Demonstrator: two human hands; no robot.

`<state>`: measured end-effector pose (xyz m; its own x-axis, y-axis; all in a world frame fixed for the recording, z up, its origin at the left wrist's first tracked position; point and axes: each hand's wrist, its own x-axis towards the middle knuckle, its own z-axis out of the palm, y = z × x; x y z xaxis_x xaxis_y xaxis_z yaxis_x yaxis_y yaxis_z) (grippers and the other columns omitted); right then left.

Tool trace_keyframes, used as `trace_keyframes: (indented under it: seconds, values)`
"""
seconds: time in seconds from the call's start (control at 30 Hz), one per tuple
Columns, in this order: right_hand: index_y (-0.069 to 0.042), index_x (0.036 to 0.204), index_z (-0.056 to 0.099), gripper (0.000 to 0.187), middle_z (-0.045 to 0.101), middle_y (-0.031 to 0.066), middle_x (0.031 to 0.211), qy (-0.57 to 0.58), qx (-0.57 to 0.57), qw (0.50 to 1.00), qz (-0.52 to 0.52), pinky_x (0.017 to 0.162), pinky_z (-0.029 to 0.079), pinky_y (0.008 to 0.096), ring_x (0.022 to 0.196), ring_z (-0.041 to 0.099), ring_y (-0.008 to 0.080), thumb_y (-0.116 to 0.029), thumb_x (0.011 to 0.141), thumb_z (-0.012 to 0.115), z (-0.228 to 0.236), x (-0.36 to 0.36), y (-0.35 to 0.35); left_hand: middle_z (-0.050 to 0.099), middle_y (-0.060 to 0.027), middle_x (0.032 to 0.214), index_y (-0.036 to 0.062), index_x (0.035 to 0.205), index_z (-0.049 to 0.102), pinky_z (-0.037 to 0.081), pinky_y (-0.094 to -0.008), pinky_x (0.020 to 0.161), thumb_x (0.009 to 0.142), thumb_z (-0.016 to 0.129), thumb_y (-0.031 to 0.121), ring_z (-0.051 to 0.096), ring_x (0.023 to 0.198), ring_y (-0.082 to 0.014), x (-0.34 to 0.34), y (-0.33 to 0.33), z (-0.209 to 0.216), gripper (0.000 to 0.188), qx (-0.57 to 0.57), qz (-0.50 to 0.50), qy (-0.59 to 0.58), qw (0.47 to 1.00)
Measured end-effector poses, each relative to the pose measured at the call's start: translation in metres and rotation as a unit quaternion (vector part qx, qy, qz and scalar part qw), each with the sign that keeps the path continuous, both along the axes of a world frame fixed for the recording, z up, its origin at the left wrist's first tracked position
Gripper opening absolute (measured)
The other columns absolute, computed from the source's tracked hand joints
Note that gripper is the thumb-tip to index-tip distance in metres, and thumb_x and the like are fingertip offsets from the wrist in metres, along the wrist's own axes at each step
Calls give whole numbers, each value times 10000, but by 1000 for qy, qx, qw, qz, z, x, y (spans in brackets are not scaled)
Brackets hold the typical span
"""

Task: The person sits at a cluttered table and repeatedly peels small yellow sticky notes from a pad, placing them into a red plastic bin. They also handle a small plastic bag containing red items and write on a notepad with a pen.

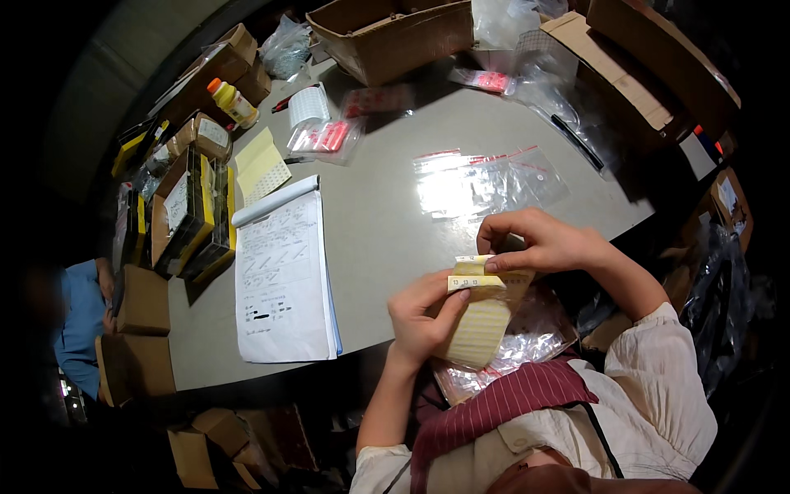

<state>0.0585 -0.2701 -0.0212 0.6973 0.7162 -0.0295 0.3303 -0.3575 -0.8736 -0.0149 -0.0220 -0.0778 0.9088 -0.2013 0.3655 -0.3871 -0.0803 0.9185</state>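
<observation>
A yellow sheet of printed labels [477, 329] is pinched between thumb and fingers of my left hand [424, 317], close to my body. Its upper edge is folded over, showing a pale printed strip. My right hand [543, 239] grips the upper right part of the sheets, thumb on top and fingers curled behind. Below the sheet, shiny clear plastic bags [531, 350] rest at my lap, partly covered. On the table just beyond my hands lie flat clear zip bags [494, 181] with red seal lines.
A clipped notepad [284, 280] with handwriting lies left on the grey table [370, 198]. Another yellow label sheet [262, 167], red-content bags [329, 137], a yellow bottle [233, 103] and black-yellow boxes [193, 214] are beyond. Cardboard boxes [391, 41] line the far edge. A person in blue [78, 321] is far left.
</observation>
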Motion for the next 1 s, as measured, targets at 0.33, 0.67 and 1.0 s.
trace_keyframes:
  seconds: [0.33,0.67,1.0]
  values:
    - [-28,1027,628,232,658,153,930,-258,-6,963,-75,760,522,398,853,650,332,-115,855,757,-13,-25,5,766,-148,1014,-32,1052,759,563,-298,808,875,712,-9,737,894,-207,-1,-4,2,184,-34,10,73,997]
    - [10,993,650,166,676,132,896,-224,49,965,-127,719,528,351,794,667,264,-87,898,745,-22,-30,13,768,-150,1020,-31,1055,761,564,-300,818,882,710,-5,736,904,-204,-2,-3,2,182,-23,21,58,998]
    - [-5,1000,627,180,669,124,931,-247,61,957,-136,747,521,356,829,655,274,-45,874,749,-28,-34,13,769,-142,1002,-38,1052,758,563,-292,800,879,712,-5,729,880,-186,-1,-6,7,182,-1,37,48,998]
